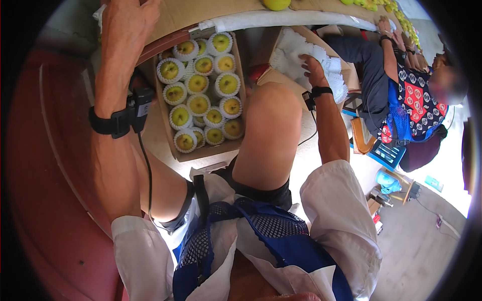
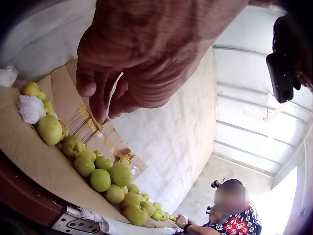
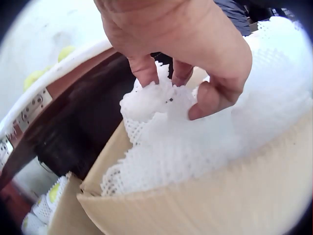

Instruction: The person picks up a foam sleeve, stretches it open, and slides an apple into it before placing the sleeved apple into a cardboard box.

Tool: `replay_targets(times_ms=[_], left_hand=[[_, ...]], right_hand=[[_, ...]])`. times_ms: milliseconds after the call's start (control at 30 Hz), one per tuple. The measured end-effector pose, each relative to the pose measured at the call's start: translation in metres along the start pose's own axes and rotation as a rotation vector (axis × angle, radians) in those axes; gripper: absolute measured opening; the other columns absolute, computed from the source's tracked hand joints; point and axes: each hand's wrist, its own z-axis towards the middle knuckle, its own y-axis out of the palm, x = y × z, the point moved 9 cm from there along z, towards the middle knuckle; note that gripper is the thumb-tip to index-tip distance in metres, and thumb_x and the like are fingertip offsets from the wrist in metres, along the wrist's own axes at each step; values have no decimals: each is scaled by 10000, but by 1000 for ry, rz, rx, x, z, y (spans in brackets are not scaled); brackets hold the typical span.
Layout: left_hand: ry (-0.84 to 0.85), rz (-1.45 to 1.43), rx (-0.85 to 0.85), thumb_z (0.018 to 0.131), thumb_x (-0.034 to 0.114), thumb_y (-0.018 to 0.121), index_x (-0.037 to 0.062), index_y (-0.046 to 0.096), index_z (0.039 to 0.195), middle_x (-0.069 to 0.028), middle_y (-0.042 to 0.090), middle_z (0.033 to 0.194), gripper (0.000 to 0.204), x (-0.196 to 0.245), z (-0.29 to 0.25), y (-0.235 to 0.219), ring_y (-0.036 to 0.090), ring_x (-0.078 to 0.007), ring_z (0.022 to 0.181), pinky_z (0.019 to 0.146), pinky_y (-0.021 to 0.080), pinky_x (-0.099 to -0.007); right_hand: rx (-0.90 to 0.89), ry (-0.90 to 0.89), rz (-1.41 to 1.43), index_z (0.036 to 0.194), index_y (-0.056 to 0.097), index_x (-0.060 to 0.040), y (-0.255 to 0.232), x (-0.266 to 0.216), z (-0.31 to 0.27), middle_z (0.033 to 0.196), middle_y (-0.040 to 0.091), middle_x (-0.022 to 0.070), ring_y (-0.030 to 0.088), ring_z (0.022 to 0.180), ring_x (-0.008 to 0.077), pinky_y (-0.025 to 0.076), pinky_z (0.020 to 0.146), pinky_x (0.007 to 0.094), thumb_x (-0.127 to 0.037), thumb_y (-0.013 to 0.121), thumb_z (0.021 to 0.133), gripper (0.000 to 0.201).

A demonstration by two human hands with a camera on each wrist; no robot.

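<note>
The right hand (image 3: 181,54) pinches a white foam mesh fruit sleeve (image 3: 161,112) from a cardboard box (image 3: 220,196); the left hand (image 2: 146,63) hangs relaxed, empty, above green pears (image 2: 100,179) on the bench (image 2: 34,156).

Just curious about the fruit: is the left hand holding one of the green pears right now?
No, the left hand hangs empty above the loose pears.

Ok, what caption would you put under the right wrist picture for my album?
A right hand pinches one white foam net from a heap of nets in a cardboard box.
</note>
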Motion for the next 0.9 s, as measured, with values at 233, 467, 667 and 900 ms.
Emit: replay_targets(times_ms=[233, 467, 667, 900], left_hand=[[257, 22, 44, 895, 112, 672, -6, 673, 992, -161, 672, 895, 152, 88, -47, -27, 642, -275, 777, 715, 508, -370], [271, 26, 38, 900, 104, 662, -14, 670, 999, -168, 679, 904, 155, 89, -42, -25, 650, -282, 791, 718, 510, -375], [227, 4, 13, 910, 100, 651, -19, 666, 1006, -167, 685, 918, 154, 89, -47, -26, 658, -280, 806, 716, 513, -374], [227, -50, 15, 906, 92, 657, -20, 664, 988, -171, 686, 897, 139, 80, -43, -23, 661, -284, 800, 713, 513, -370]], right_hand=[[-52, -319, -163, 1274, 656, -86, 41, -14, 25, 1221, 657, 97, 577, 1109, 274, 429, 971, 357, -316, 701, 790, 537], [293, -148, 100, 1177, 630, -10, 14, -18, 17, 1009, 654, 117, 587, 899, 208, 477, 780, 321, -177, 785, 702, 527], [373, -211, 325, 1131, 562, -23, -32, -5, 12, 957, 601, 65, 554, 853, 178, 470, 765, 320, -117, 780, 685, 505], [162, -192, 576, 1111, 633, -5, -71, -2, 4, 1048, 674, 80, 652, 932, 235, 527, 876, 373, -152, 627, 830, 317]])
